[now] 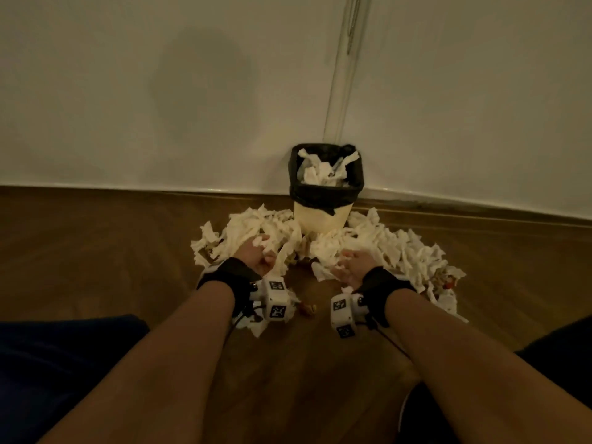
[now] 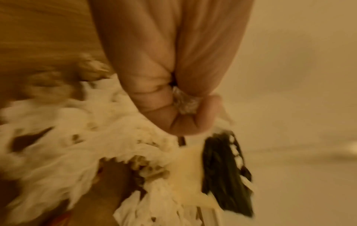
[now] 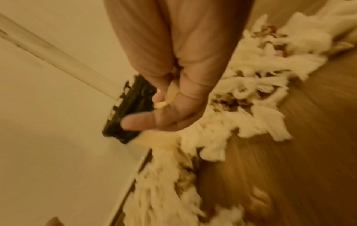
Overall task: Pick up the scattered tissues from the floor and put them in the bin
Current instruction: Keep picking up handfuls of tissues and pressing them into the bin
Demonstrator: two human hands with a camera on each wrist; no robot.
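Note:
A cream bin (image 1: 323, 219) with a black liner stands against the wall and holds some tissues (image 1: 322, 173). White torn tissues lie heaped on the wooden floor to the left (image 1: 253, 225) and right (image 1: 390, 245) of it. My left hand (image 1: 259, 256) is down in the left heap. In the left wrist view its curled fingers (image 2: 154, 105) grip a small crumpled tissue (image 2: 185, 104). My right hand (image 1: 350, 264) sits at the near edge of the right heap. Its fingers (image 3: 191, 91) curl around a bit of tissue (image 3: 171, 93), thumb sticking out. The views are blurred.
A thin conduit (image 1: 342, 75) runs up the wall behind the bin. Brown and red scraps (image 1: 445, 280) are mixed into the right heap, and a small brown crumb (image 1: 309, 308) lies between my wrists. My dark-clothed knees (image 1: 64, 363) flank the bare floor in front.

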